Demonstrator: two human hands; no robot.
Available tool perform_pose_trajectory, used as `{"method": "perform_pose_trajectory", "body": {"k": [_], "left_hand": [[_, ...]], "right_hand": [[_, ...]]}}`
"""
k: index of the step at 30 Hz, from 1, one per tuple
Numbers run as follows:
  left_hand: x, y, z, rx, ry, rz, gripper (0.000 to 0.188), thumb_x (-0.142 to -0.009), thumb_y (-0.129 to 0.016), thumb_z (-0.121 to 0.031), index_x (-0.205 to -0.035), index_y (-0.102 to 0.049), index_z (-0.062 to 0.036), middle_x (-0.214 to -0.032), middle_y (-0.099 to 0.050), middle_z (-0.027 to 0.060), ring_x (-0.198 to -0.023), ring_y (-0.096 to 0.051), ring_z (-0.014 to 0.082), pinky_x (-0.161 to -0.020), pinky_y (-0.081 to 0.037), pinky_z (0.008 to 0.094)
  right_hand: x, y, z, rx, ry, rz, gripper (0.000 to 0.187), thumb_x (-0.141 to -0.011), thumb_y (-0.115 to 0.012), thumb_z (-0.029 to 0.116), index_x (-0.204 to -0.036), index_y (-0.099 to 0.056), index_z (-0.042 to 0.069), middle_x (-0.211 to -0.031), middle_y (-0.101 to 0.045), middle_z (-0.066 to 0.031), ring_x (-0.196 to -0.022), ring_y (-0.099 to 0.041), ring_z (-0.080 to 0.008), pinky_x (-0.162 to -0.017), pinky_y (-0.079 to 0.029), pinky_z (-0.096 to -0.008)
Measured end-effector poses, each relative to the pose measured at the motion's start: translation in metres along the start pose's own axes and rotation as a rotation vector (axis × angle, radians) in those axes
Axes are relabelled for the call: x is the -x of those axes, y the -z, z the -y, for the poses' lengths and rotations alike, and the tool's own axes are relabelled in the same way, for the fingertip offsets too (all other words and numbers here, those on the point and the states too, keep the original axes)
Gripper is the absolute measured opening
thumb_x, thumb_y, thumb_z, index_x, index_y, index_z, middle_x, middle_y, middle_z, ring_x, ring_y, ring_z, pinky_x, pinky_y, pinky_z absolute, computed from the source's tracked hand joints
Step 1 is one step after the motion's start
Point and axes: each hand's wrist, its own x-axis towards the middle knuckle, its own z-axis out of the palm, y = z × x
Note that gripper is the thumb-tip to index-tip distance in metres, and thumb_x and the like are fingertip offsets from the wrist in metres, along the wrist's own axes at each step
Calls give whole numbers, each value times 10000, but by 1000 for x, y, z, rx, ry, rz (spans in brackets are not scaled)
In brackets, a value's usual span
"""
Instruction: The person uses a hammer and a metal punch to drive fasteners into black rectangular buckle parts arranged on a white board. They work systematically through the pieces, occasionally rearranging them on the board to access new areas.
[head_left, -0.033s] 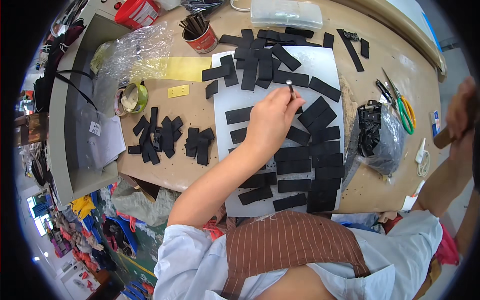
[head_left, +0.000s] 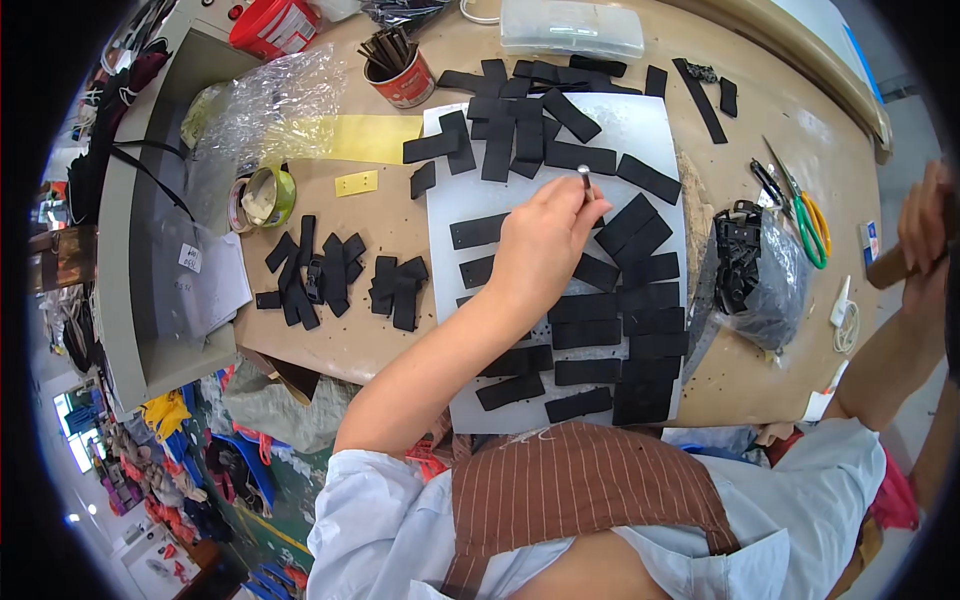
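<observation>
My left hand (head_left: 545,240) is closed around a thin metal punch (head_left: 586,182), held upright over the white board (head_left: 447,385). Black fabric strips (head_left: 586,334) lie in rows on that board, and one black strip (head_left: 597,271) sits just beside my left fingers. Small holes show near the ends of some strips. The punch's lower tip is hidden by my hand. Raised at the far right edge, my right hand (head_left: 920,225) grips a brown wooden handle (head_left: 887,270); the rest of that tool is out of view.
Green-and-orange scissors (head_left: 812,232) and a plastic bag with black buckles (head_left: 765,285) lie right of the board. To the left are tape rolls (head_left: 270,195) and more black strips (head_left: 405,290). A red can of metal rods (head_left: 405,82) and a clear plastic box (head_left: 572,28) stand behind.
My left hand and the punch have shifted slightly to the right. My right hand has changed position a little at the right edge and looks less blurred. The strips stay nearly the same.
</observation>
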Motion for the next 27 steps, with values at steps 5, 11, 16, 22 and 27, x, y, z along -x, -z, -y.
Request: {"method": "perform_pose_trajectory", "body": {"k": [5,11,16,22,27], "left_hand": [[11,-6,1,-143,-124,-35,135,-904,-611,-86,-871,-518,6,-821,-637,109,-726,-681,194,-602,-537,287],[-16,9,-11,575,460,-46,184,-999,-456,-174,-931,-458,-3,-799,-585,81,-713,-676,177,-604,-543,269],[-17,-1,-37,-71,110,163,180,-955,-506,-172,-882,-448,-17,-732,-566,111,-815,-656,319,-704,-527,373],[4,-4,-31,-232,-162,195,383,-723,-734,-63,-1046,-529,-56,-794,-546,42,-1235,-488,326,-1062,-152,600],[24,8,-26,-274,-184,266,534,-703,-746,-69,-1195,-539,-89,-765,-530,-3,-1284,-456,275,-1074,-116,578]], "right_hand": [[1,-82,-42,776,333,307,275,-986,-484,292,-949,-562,31,-605,-422,45,-519,-381,-32,-462,-295,-211],[41,-51,-57,308,-371,83,304,-977,-506,289,-836,-513,21,-616,-357,17,-586,-356,-78,-514,-305,-257],[92,-44,-81,355,-432,105,284,-987,-489,293,-872,-552,41,-591,-373,54,-552,-356,-32,-490,-283,-217],[135,-33,-88,101,-569,-82,309,-1008,-449,306,-915,-547,27,-589,-390,71,-507,-317,-5,-454,-243,-192],[151,-32,-95,9,-612,-99,304,-1013,-439,311,-928,-536,36,-586,-382,77,-499,-311,4,-446,-233,-180]]}}
